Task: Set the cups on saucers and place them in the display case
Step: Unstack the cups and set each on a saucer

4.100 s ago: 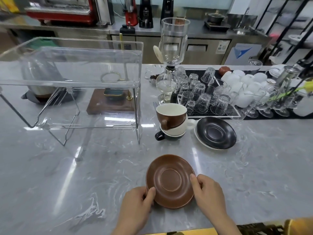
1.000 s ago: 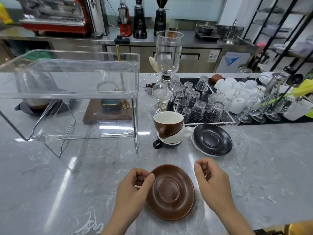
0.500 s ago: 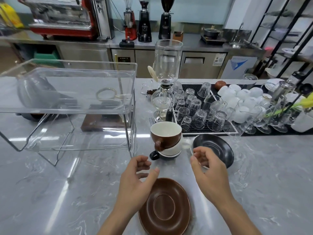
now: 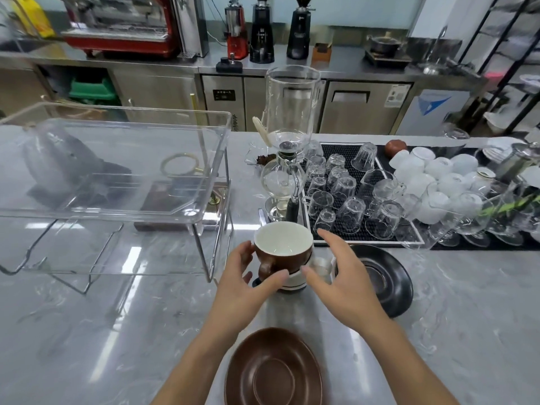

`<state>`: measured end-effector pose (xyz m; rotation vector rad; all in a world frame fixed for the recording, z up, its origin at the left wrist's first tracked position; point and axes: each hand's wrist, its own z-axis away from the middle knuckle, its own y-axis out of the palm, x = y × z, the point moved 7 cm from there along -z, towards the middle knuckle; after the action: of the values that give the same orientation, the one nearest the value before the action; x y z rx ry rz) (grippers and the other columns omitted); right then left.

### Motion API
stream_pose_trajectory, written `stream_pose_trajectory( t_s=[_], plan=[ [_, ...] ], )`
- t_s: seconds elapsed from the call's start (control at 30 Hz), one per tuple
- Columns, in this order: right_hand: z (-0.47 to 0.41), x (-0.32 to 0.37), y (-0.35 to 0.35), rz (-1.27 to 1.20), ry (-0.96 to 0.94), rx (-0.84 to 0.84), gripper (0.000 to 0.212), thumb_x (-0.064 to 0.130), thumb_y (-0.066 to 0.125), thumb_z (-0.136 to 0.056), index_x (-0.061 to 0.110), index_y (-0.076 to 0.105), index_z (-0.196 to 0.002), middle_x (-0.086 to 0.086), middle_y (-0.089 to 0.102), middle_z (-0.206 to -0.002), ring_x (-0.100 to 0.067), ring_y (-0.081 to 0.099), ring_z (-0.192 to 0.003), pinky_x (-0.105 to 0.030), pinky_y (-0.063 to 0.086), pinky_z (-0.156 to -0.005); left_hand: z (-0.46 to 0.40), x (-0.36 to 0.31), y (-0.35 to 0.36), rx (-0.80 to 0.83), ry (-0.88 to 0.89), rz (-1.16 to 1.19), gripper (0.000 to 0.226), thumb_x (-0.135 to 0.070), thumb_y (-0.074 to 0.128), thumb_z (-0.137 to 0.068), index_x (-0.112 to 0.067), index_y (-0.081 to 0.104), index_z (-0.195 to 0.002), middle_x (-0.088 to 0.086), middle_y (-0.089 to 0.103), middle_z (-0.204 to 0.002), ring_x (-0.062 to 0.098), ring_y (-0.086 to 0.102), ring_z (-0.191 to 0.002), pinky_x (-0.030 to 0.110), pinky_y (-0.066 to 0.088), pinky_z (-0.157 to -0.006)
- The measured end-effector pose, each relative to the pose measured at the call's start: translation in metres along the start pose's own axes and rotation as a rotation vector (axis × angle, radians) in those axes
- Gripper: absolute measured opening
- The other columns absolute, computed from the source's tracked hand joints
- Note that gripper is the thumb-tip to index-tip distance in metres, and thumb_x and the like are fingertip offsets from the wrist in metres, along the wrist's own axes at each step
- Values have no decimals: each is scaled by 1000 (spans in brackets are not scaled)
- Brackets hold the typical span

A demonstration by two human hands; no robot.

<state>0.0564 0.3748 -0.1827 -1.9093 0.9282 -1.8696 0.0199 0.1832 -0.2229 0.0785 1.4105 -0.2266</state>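
Nearest the camera, a brown saucer (image 4: 273, 372) lies flat on the grey marble counter (image 4: 87, 331), between the two forearms and touched by neither hand. Just beyond it, the left hand (image 4: 242, 283) curls its fingers and thumb around the left side of the brown cup (image 4: 283, 249), which has a white inside and sits on top of a stack of cups; its handle points toward the camera. Under it sit a white cup (image 4: 301, 277) and, at the bottom, a dark cup mostly hidden by the hand. The right hand (image 4: 342, 277) hovers at the stack's right side, fingers spread and relaxed, gripping nothing. Just right of the stack lies a black saucer (image 4: 388, 276). To the left stands the clear acrylic display case (image 4: 117, 182). Behind the stack rise a glass siphon coffee maker (image 4: 287, 147) and a black mat of upturned glasses (image 4: 350, 194).
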Motion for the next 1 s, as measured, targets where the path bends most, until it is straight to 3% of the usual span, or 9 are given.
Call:
stream_pose_trajectory(
  t_s=[0.1, 0.17, 0.27, 0.4, 0.6, 0.83, 1.0],
  plan=[
    [-9, -2, 5, -19, -27, 21, 75, 35, 75, -83, 32, 36, -147, 25, 37, -141, 28, 24, -124, 1, 18, -102, -9, 3, 6, 45, 6, 0, 98, -50, 88, -57, -38, 42, -143, -17, 54, -143, 3, 48, -137, 44, 39, -118],
    [-14, -3, 7, -40, -40, 22, 76, 35, 76, -82, 34, 37, -147, 28, 37, -139, 35, 21, -120, 8, 16, -97, -13, 3, 9, 63, 23, -31, 94, -48, 88, -60, -40, 43, -142, -19, 55, -142, 4, 50, -136, 45, 41, -117],
    [-18, -3, 6, -58, -75, 22, 65, 33, 77, -81, 36, 46, -138, 28, 46, -134, 30, 31, -119, 6, 22, -95, -19, 2, 11, 61, 37, -62, 85, -46, 88, -63, -40, 48, -138, -16, 59, -138, 6, 55, -131, 46, 44, -114],
    [-19, -3, 8, -77, -146, 20, 43, 25, 77, -80, 28, 60, -120, 13, 59, -125, 12, 46, -120, -1, 29, -96, -24, 5, 12, 35, 43, -69, 81, -46, 88, -67, -37, 49, -138, -9, 60, -138, 14, 57, -131, 51, 44, -113],
    [-22, -10, 13, -95, -122, -40, 36, 11, 80, -75, 25, 67, -106, 19, 53, -126, 29, 28, -125, 0, 22, -103, -25, 6, 12, 19, 75, -73, 78, -36, 87, -72, -31, 49, -140, -4, 62, -137, 18, 58, -131, 54, 46, -110],
    [-15, -3, 10, -108, -158, -76, 35, 8, 79, -76, 24, 65, -105, 17, 49, -132, 21, 25, -134, -5, 26, -107, -18, -5, 11, 9, 133, -62, 81, -41, 89, -69, -36, 49, -139, -9, 63, -134, 16, 59, -129, 53, 48, -108],
    [-11, 8, 4, -84, -253, -103, 28, 9, 77, -74, 23, 62, -93, 34, 53, -117, 19, 29, -134, -6, 27, -106, -11, -19, 8, -24, 195, -49, 84, -41, 89, -66, -31, 48, -140, -6, 64, -132, 19, 60, -128, 56, 51, -104]
  ],
)
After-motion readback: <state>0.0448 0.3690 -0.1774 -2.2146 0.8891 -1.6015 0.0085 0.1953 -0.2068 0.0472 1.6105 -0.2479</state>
